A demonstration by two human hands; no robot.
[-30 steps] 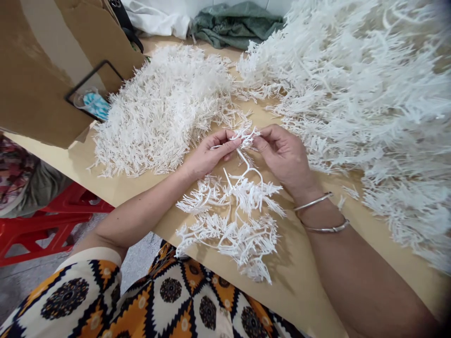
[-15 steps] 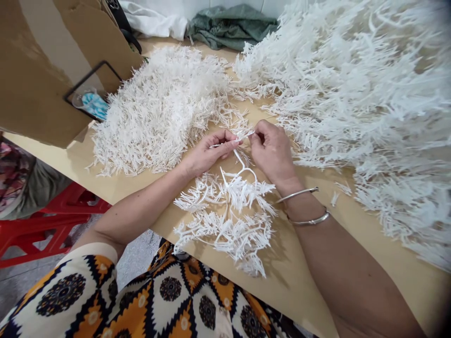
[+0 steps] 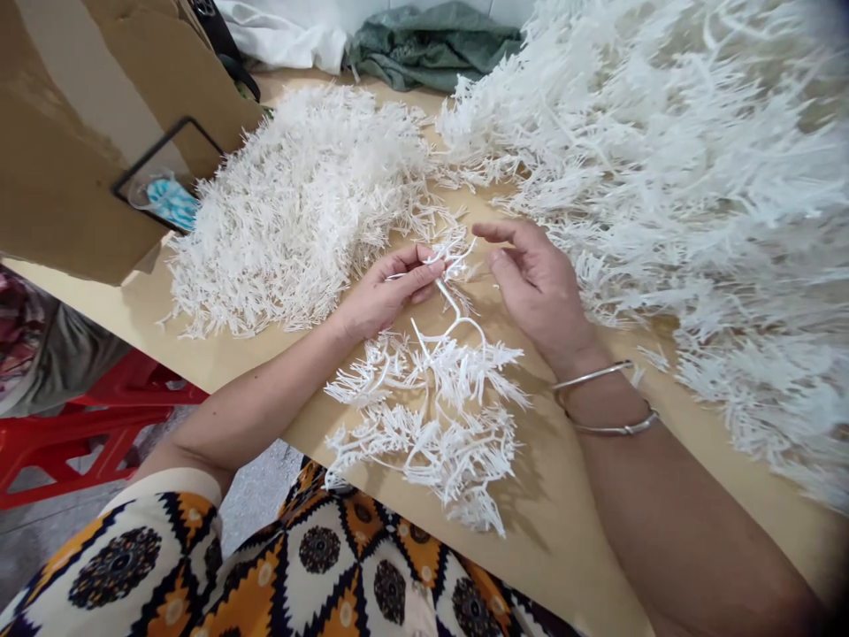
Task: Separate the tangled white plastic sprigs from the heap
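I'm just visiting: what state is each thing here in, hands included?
Left hand: closed, pinching the white sprig
Right hand: open, thumb and forefinger apart
White sprig: branched, fronds spread out
Left white pile: heaped
Right white pile: heaped, higher
Cardboard box: standing; open or shut unclear
Green cloth: crumpled
White cloth: crumpled

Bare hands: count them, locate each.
2: the left hand pinches a white, branched, plastic-looking sprig; the right hand is open beside it. Others may be hidden.
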